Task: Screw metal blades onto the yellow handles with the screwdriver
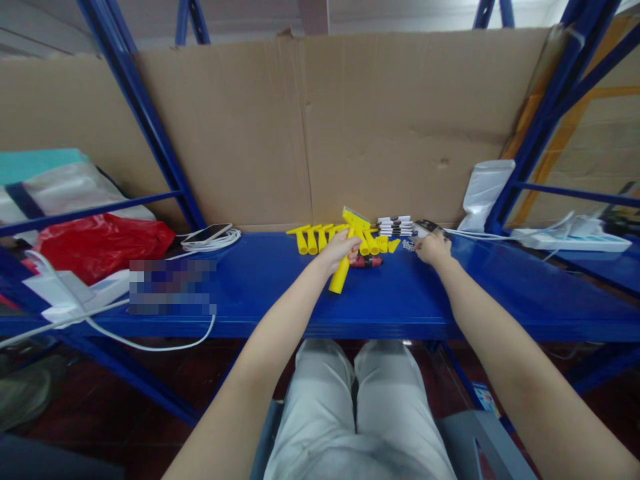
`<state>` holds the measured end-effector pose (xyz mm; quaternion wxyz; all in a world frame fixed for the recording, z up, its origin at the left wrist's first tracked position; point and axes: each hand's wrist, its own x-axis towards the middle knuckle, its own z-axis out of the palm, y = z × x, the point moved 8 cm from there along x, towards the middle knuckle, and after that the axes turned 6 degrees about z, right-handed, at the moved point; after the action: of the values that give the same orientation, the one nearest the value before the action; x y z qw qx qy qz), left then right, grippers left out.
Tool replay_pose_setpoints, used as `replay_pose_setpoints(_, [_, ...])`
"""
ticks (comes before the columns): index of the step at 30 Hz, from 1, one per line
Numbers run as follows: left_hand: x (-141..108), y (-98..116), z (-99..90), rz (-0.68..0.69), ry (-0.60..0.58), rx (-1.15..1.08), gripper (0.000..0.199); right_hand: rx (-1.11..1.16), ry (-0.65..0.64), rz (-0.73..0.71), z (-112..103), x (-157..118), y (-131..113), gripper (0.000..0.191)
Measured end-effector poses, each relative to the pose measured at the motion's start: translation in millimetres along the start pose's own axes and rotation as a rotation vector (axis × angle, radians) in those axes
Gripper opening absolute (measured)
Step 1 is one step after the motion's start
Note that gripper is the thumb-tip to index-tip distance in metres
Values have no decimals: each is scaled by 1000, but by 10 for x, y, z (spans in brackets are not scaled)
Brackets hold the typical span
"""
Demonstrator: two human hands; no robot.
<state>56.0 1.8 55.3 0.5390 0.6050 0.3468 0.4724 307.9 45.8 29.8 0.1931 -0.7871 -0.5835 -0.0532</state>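
Observation:
My left hand [341, 250] is closed around a yellow scraper [340, 277], its wide head tilted up toward the back and its round handle end toward me. Below it on the blue shelf lies a red and black screwdriver-like tool [367, 262]. My right hand [433, 249] reaches to small silver pieces, perhaps screws [409, 245], beside a dark, shiny packet [426, 227]. Its fingers are drawn together, and what they hold is hidden. Between the hands sit small yellow pieces [383, 244] and a stack of white and black packs [395, 225].
Several more yellow scrapers [313, 239] stand in a row at the back, before a cardboard wall [225, 133]. Coiled white cable [213, 241] and a red bag [103, 243] lie left. A white pouch [485, 197] and power strip [575, 240] are right.

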Motion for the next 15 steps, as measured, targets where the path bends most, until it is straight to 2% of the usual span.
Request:
replay_pose_setpoints(6, [-51, -128, 133, -148, -103, -74, 21, -42, 43, -81, 20, 40, -59, 22])
replay_pose_setpoints(11, [-50, -165, 150, -171, -126, -86, 22, -9, 3, -95, 25, 18, -110, 18])
replay_pose_setpoints(15, [-47, -182, 154, -185, -137, -81, 22, -78, -5, -105, -28, -55, -195, 23])
